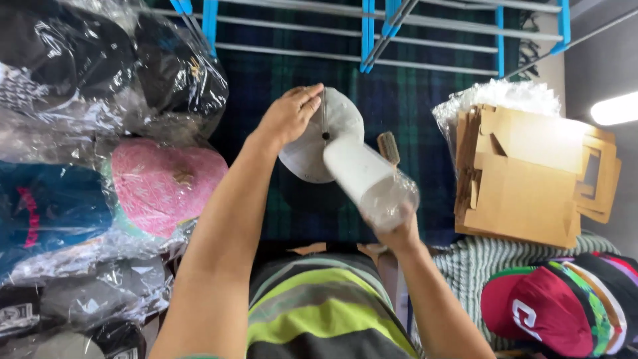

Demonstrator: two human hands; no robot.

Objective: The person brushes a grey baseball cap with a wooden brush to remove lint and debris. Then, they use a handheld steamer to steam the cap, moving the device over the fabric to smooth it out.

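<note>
The left hand (289, 114) is gripping a white cap (319, 136) over the plaid cloth (405, 100) while the right hand (397, 229) is grasping a clear tube (369, 179) against it, seemingly mid-cleaning, so steadying the cap matters next.

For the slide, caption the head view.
Left hand holds a grey cap; right hand grips a white roller over plaid cloth.
</note>
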